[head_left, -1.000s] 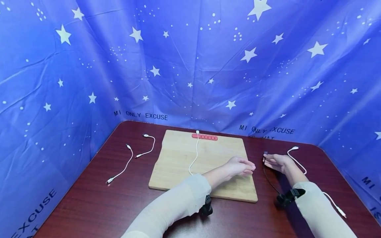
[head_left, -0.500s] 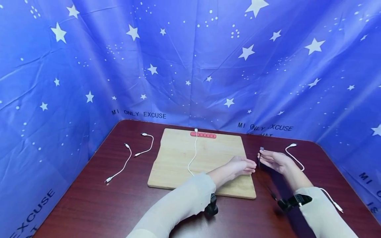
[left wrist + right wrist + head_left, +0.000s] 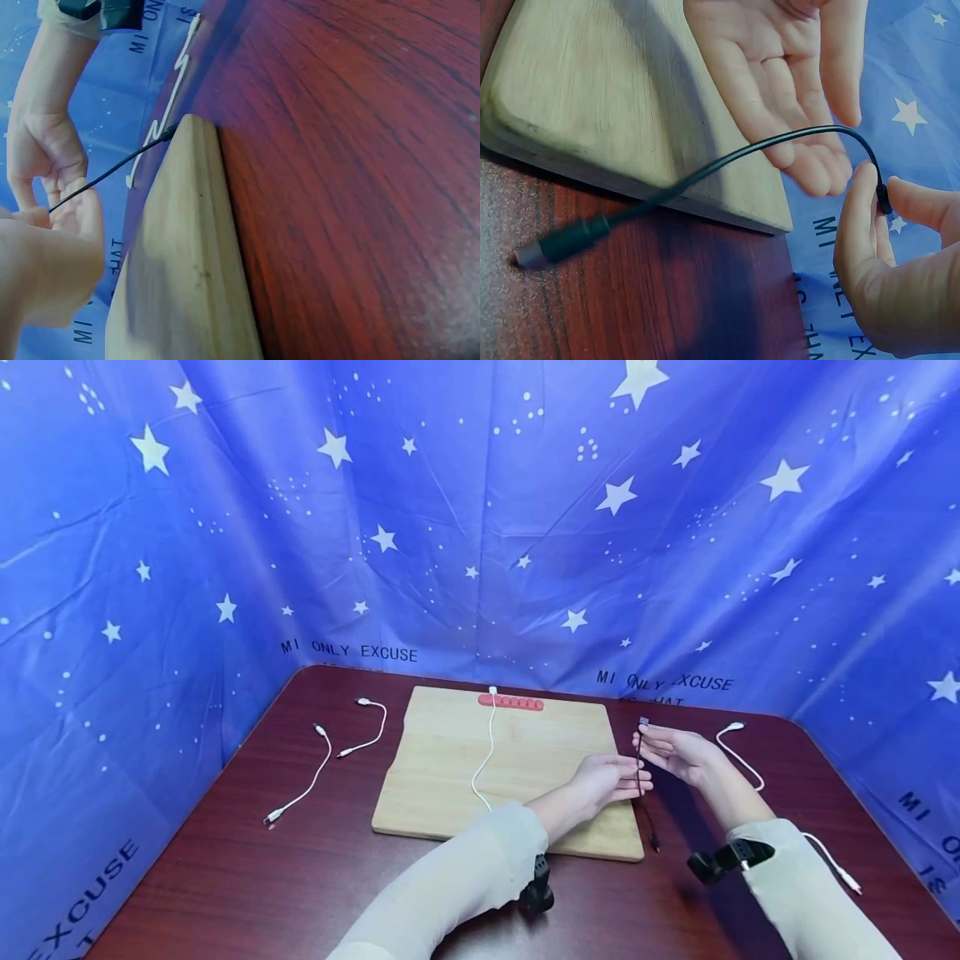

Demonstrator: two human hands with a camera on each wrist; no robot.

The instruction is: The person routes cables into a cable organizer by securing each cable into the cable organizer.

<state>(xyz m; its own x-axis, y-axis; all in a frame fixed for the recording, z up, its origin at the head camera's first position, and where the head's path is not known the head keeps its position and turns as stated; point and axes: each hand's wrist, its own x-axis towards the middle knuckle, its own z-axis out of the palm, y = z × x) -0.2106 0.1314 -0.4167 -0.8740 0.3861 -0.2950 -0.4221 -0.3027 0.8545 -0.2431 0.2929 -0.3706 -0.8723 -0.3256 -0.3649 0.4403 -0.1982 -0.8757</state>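
Observation:
A short black USB cable [image 3: 727, 159] hangs from my right hand [image 3: 678, 756], which pinches it between thumb and fingertips just below the USB plug [image 3: 644, 721]. Its other plug [image 3: 574, 240] dangles free near the board's right front corner. My left hand [image 3: 600, 783] reaches over the right side of the wooden board [image 3: 442, 760], fingers extended and palm turned toward the cable. In the right wrist view the cable passes in front of those fingers. A red cable clip strip [image 3: 517, 703] lies at the board's far edge, with a white cable [image 3: 491, 752] in its left end.
Two white cables lie left of the board, one farther back [image 3: 384, 727] and one nearer [image 3: 318, 772]. On the right is another white cable [image 3: 738, 756]; a white cable end [image 3: 840, 872] shows beside the right sleeve. A blue starry curtain [image 3: 480, 527] surrounds the dark red table [image 3: 225, 860].
My right hand has carried the black cable leftward and up, close to my left hand. The cable's lower end has swung left toward the board. The left hand has stayed nearly in place.

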